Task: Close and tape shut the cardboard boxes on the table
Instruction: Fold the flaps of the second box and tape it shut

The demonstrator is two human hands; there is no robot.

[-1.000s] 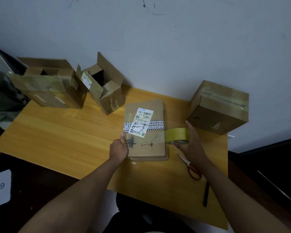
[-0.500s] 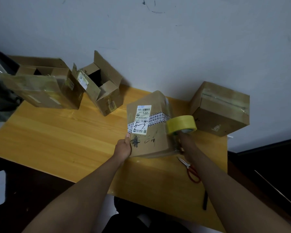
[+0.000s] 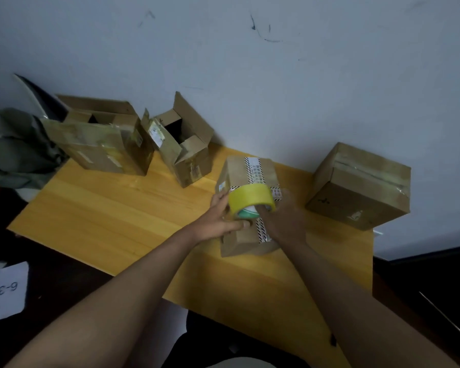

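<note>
A pale grey-blue wall [image 3: 303, 83], showing dark scuff marks, is backing the yellow wooden surface [image 3: 104, 216]. Dim light is leaving the floor [image 3: 51, 274] dark, where a white sheet marked "6-3" [image 3: 7, 289] is lying beyond the surface's left edge.

Our two bare arms

We wear no sleeves: both forearms are uncovered from the lower edge of the view up to the wrists. Our left hand [image 3: 218, 217] and right hand [image 3: 283, 221] carry no gloves, and we can see no rings, watch or bands near either grip, though the dim light and blur hide fine detail.
</note>
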